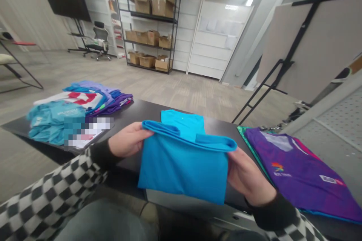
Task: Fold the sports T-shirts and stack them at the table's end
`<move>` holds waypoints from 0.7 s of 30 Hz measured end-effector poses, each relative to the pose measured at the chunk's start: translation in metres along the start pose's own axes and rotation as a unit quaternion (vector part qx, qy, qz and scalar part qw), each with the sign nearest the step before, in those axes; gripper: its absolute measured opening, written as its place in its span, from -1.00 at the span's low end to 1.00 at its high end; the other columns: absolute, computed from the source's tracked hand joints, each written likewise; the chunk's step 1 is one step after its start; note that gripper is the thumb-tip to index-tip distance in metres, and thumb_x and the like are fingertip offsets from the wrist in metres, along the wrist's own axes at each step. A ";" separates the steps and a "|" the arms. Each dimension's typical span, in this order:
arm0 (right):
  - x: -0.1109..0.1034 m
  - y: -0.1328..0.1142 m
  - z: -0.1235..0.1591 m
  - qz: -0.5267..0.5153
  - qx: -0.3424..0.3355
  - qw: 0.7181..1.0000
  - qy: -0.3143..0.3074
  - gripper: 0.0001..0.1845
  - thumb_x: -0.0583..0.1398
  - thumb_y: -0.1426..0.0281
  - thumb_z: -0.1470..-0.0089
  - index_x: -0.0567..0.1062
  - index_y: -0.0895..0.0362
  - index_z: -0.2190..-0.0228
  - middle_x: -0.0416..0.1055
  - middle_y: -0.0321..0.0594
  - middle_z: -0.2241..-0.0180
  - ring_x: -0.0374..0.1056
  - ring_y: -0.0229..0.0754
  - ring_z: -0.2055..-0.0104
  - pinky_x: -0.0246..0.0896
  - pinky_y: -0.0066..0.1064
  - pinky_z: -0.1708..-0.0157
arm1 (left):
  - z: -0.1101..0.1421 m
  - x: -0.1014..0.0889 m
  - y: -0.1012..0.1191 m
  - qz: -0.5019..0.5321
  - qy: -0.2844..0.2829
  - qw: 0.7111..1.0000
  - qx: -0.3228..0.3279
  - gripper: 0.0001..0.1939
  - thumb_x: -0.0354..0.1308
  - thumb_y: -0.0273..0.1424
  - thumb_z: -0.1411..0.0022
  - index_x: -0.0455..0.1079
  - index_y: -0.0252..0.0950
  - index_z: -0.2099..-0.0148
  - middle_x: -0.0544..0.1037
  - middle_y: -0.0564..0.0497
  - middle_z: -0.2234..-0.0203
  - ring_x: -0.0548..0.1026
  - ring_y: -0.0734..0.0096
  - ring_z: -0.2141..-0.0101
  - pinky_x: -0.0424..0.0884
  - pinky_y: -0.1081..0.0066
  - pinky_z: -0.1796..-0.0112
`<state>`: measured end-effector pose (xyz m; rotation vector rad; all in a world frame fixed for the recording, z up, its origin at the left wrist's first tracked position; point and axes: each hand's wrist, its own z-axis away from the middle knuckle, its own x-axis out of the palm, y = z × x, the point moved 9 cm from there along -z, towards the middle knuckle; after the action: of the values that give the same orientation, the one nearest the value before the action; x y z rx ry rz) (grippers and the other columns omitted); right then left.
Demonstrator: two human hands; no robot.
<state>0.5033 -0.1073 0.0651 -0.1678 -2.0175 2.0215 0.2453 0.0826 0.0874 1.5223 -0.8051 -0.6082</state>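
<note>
Your left hand pinches the left end of the blue cloth; your right hand pinches the right end, fingers partly hidden. You hold the cloth up at the near edge of the table, its top edge doubled over, its front panel hanging toward you. Its far part lies flat on the table. To your left: a heaped clothes pile. To your right: a purple shirt, spread flat.
</note>
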 end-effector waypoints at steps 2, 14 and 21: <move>-0.003 0.004 -0.045 -0.045 0.001 0.999 -0.009 -0.46 0.42 -0.13 -0.24 0.73 -0.08 -0.07 0.72 -0.05 -0.19 0.66 0.27 -0.20 0.60 0.15 -0.20 | -0.043 -0.005 -0.016 0.102 0.027 0.994 -0.032 -0.45 0.52 -0.01 -0.22 0.73 -0.31 -0.08 0.79 -0.31 -0.04 0.73 -0.35 -0.14 0.66 -0.20 -0.20; -0.056 0.083 -0.217 -0.058 0.189 0.980 0.014 -0.75 0.10 0.41 -0.52 0.57 0.12 0.19 0.73 -0.06 0.32 0.70 -0.06 0.27 0.68 -0.22 0.05 | -0.173 -0.057 -0.134 0.173 0.003 0.956 -0.237 -0.74 0.27 -0.38 -0.45 0.68 -0.43 -0.04 0.79 -0.39 -0.01 0.79 -0.08 -0.06 0.72 0.06 -0.19; -0.062 0.078 -0.216 -0.112 0.162 0.975 0.097 -0.75 0.15 0.63 -0.44 0.62 0.18 0.09 0.74 -0.10 0.27 0.67 -0.12 0.31 0.67 -0.31 0.22 | -0.175 -0.072 -0.126 0.194 0.066 0.966 -0.155 -0.64 0.25 -0.68 -0.33 0.63 -0.47 -0.14 0.79 -0.36 0.08 0.82 -0.04 0.14 0.80 0.07 0.02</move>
<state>0.6138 0.0845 -0.0234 -0.0626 -1.4934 2.0641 0.3543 0.2491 -0.0230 1.0693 -0.8341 -0.3189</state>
